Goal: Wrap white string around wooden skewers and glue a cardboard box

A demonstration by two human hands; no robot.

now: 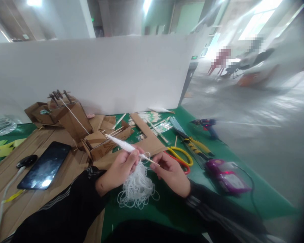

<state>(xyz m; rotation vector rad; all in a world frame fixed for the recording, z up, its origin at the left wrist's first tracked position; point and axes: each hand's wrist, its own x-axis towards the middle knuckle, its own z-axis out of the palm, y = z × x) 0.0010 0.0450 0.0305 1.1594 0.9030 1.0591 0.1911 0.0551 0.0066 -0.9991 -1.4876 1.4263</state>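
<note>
Head view: a thread-wound stick [126, 146] slants between the person's two hands above the table [263, 192], its white tip toward ten o'clock and its bare wooden end toward four. The left hand [125, 165] has its fingers closed round the lower part of the white winding. The right hand [172, 168] has its thumb and fingers pinched together on the bare end. A strand loops beside the bare wood between the hands. At six o'clock from the stick, just beneath the hands, lies a loose heap of white cord [138, 185].

Around the stick, a phone [45, 165] lies at nine o'clock on cardboard [68, 199], and a cardboard holder [73, 123] stands at ten. At one o'clock sits an L-shaped cardboard piece [150, 136], with another white-wound stick [160, 110] farther off by the white partition [111, 74]. Yellow handles [186, 152] show at three o'clock, near the right hand. A gun-shaped tool [210, 128] lies between two and three, and a purple device [225, 179] between three and four.
</note>
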